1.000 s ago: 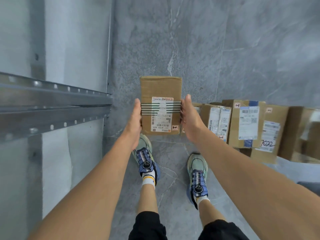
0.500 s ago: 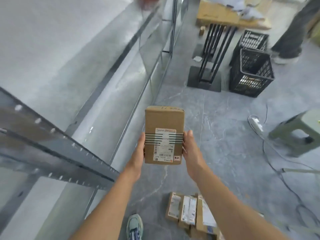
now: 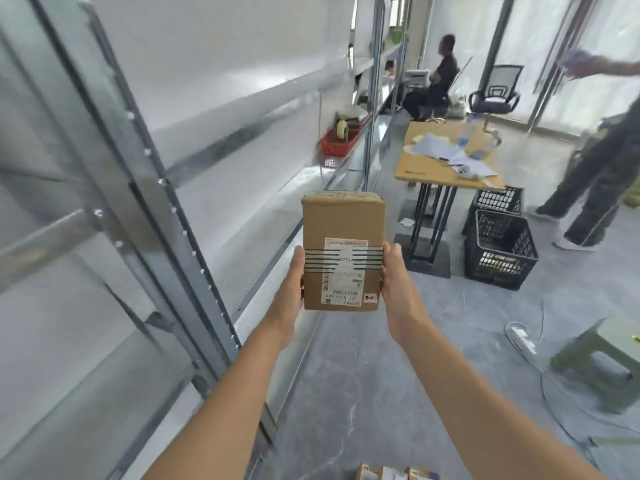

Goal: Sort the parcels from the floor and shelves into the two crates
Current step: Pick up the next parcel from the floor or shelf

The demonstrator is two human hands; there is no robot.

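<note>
Gripping a brown rectangular cardboard parcel [image 3: 343,251] by its 2 long sides, the left hand [image 3: 292,289] and right hand [image 3: 398,282] hold it upright in the air above the grey marbled floor. Each thumb lies along a front edge, and the other fingers wrap out of sight behind the carton. A white shipping label on the parcel's lower front is too small to read, and a band of thin dark stripes crosses it.

To the right of the parcel and farther off stands the near black plastic lattice crate [image 3: 500,252], with pale shapes inside that cannot be made out through the mesh. The far black plastic lattice crate [image 3: 498,200] is partly hidden behind it. Between the parcel and these crates a light wooden table top [image 3: 433,168] on thin black metal legs carries blurred papers.

Left of the parcel rises a grey perforated steel shelving upright [image 3: 145,188]. Beyond the parcel a red plastic basket [image 3: 337,142] sits on a shelf, smeared by blur.

Below the parcel, 2 or 3 more cardboard boxes [image 3: 391,474] are cut off by the bottom edge. Lower right of the parcel is a pale green plastic stool [image 3: 602,355], and a standing person in dark trousers [image 3: 595,188] is cropped at the right edge
</note>
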